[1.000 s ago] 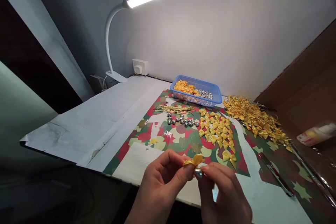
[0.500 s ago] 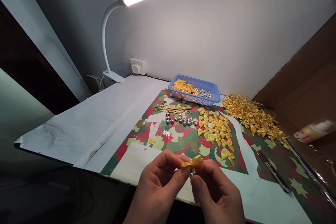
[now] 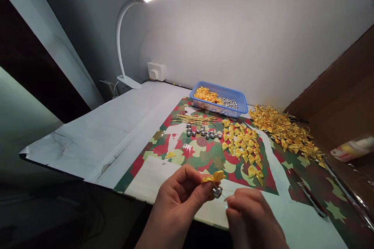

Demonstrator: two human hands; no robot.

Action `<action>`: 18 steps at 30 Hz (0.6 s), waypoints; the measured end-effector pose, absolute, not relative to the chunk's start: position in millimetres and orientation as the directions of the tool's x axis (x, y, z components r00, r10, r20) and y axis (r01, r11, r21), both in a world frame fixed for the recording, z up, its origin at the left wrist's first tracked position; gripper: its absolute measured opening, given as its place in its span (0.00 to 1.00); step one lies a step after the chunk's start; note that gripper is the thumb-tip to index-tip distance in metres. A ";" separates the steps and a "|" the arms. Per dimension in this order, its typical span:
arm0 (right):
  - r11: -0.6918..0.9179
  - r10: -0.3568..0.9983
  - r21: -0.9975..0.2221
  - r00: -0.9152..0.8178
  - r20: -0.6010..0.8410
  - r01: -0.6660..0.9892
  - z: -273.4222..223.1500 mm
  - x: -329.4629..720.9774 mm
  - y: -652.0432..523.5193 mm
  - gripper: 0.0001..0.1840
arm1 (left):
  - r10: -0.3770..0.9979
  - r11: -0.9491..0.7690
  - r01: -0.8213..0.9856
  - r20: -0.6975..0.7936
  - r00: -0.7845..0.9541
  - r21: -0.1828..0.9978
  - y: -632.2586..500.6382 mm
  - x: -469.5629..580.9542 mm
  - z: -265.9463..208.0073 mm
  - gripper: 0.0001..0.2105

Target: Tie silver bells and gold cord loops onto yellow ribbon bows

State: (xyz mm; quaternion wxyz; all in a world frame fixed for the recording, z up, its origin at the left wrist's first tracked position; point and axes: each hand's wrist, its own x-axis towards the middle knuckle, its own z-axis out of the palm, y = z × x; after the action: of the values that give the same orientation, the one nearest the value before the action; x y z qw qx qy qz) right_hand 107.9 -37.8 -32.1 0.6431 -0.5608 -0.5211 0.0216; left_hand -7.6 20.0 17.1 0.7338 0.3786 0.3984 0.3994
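My left hand pinches a yellow ribbon bow between thumb and fingers. Just below the bow, against my left fingertips, hangs a small shiny silver bell. My right hand is a little to the right, apart from the bow, with its fingers curled together and somewhat blurred. What its fingertips hold, if anything, I cannot make out. On the patterned sheet beyond lie rows of yellow bows, several loose silver bells and a bundle of thin gold ties.
A blue basket at the back holds more bows and silver bells. Heaped to its right are bows with gold ties. Tweezers lie at the right, near a bottle. A lamp is clamped at the back left.
My right hand has let go of the bow and bell and drawn back to the right. My left hand keeps its hold on the bow. The view has shifted slightly.
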 end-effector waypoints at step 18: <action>0.384 0.499 -0.539 0.322 0.805 0.750 -37.0 107.9 -36.7 0.08 | 0.854 0.463 -0.311 -0.322 0.410 0.830 16.4 -9.2 19.3 0.12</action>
State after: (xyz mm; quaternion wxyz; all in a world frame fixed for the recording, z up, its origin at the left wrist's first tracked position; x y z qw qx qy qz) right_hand 107.9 -36.7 -37.0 0.6033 -0.5452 -0.5726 -0.1042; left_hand -9.2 16.4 19.3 0.7629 0.3507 0.3864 0.3818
